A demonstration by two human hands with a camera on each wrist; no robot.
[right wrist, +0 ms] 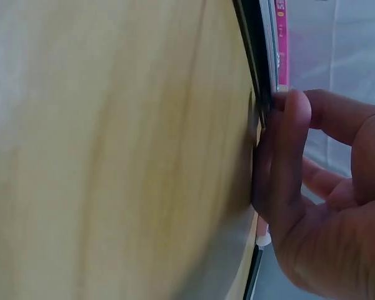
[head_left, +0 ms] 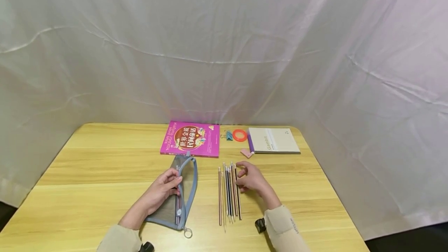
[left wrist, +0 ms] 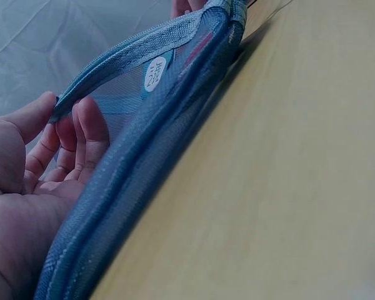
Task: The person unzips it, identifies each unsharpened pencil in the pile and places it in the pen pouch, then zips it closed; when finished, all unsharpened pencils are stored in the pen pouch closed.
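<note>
My left hand [head_left: 161, 189] pinched pouch [head_left: 187, 174] rim, holding it agape. Right of pouch: pencils [head_left: 230, 193]; my right hand [head_left: 251, 178] curled fingertips on outermost, grip unclear.

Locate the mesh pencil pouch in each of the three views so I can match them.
Head: pouch lies left of centre on the table, its edge pinched by the left hand.
Left wrist: pouch runs diagonally through the frame, its rim pinched by the left hand.
Right wrist: not in it.
Shared landmark: the yellow wooden table.
</note>
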